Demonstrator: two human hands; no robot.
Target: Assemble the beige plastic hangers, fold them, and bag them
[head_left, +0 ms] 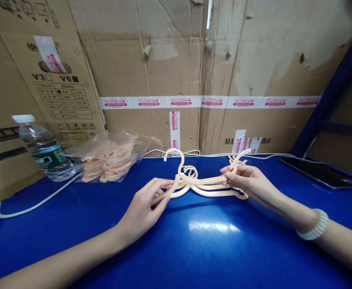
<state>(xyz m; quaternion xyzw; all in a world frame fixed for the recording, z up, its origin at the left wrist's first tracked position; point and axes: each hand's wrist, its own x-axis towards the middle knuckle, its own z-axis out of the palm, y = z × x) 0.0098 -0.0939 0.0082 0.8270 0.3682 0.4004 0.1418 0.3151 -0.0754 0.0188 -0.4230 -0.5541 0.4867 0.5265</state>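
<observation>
Both hands hold small cream plastic hangers (194, 182) just above the blue table (194, 241). My left hand (146, 208) pinches the left arm of a hanger between thumb and fingers. My right hand (248, 180) grips the right end of the hangers, fingers closed around them. The hangers overlap; their hooks (176, 158) point up and away from me. A pale bead bracelet (314, 226) sits on my right wrist.
A clear plastic bag of more cream hangers (110, 158) lies at the back left beside a water bottle (43, 148). White cables (34, 204) run along the table's back. A dark tablet (317, 172) lies at the right. Cardboard boxes (164, 72) wall the back.
</observation>
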